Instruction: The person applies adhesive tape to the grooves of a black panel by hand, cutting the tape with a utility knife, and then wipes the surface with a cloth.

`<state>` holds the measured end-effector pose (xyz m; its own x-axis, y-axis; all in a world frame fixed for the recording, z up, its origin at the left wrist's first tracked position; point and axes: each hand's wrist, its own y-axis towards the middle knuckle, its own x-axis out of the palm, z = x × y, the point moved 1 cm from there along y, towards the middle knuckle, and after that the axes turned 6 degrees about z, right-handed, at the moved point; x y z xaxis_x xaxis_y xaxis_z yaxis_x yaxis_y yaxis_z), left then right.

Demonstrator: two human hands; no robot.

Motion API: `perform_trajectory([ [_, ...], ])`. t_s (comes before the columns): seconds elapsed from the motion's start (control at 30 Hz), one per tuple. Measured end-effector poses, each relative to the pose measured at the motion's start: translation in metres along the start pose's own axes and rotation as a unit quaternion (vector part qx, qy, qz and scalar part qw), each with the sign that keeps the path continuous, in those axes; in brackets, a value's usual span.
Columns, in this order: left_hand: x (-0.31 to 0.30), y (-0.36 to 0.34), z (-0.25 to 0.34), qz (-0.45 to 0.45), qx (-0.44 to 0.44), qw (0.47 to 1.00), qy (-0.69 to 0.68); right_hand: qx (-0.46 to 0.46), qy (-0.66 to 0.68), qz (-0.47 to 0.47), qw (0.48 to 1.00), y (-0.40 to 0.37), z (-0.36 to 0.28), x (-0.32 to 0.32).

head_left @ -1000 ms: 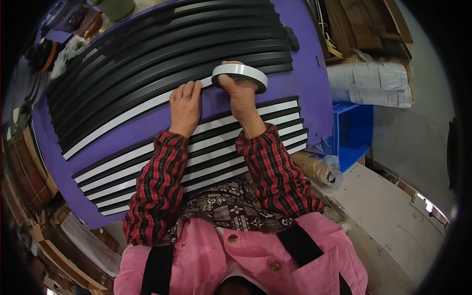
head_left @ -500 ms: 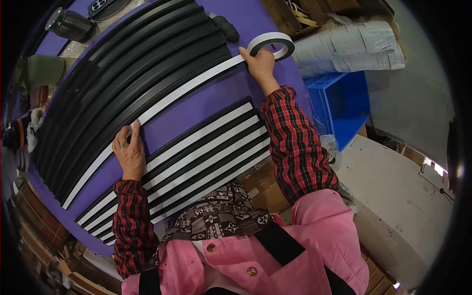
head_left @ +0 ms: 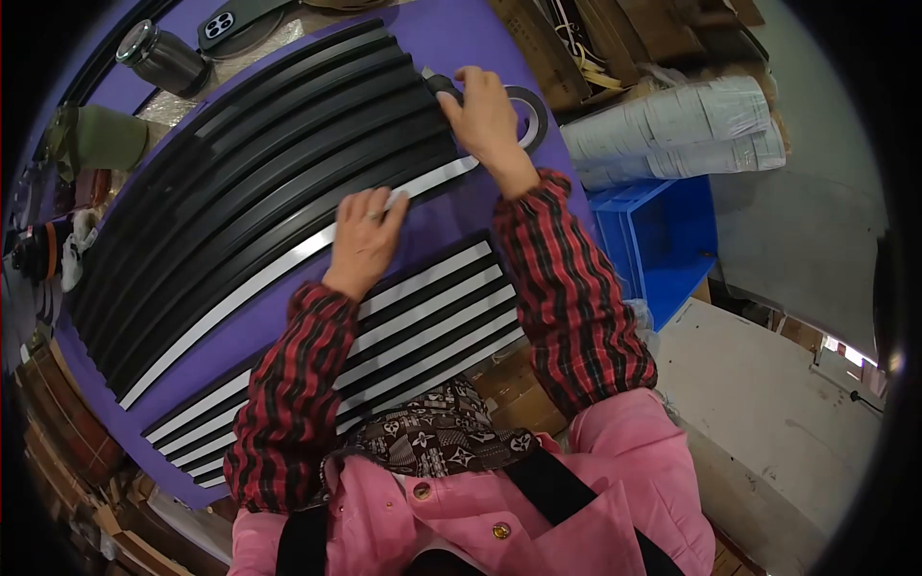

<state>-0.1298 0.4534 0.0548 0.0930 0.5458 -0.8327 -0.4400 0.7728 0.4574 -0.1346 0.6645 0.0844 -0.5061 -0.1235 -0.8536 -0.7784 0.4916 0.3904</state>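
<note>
My left hand rests on a white tape strip laid along the nearest long black profile. Its fingers are stretched out, pressing on the tape, with the thumb a little apart. My right hand hovers at the far right end of the profiles, thumb and forefinger spread around a dark object whose kind I cannot make out. Partly behind that hand, the tape roll lies on the purple tabletop, still joined to the strip. Several ridged black profiles lie side by side beyond the tape.
Nearer my body lie several black profiles with white strips. A jar, a phone and a green object sit at the back left. At the right are a blue crate and wrapped white bundles.
My left hand has slid rightward along the tape. My right hand has let go of the roll, now down on the tabletop, and moved to the dark object.
</note>
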Motion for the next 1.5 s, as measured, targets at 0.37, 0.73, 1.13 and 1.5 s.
perform_trajectory([
  [0.37,0.064,0.020,0.006,-0.029,0.014,0.999,0.038,0.019,0.080,0.039,0.996,0.028,0.047,0.054],
  [0.73,0.064,0.020,0.007,-0.037,-0.011,0.999,0.029,0.083,0.033,-0.175,0.981,-0.103,0.019,-0.018],
  [1.13,0.062,0.023,0.007,-0.046,-0.016,0.998,0.040,0.044,-0.051,-0.255,0.965,-0.075,0.020,-0.026],
  [1.5,0.059,0.023,0.010,-0.048,-0.021,0.998,0.019,-0.026,0.027,0.078,0.996,0.005,0.032,0.017],
])
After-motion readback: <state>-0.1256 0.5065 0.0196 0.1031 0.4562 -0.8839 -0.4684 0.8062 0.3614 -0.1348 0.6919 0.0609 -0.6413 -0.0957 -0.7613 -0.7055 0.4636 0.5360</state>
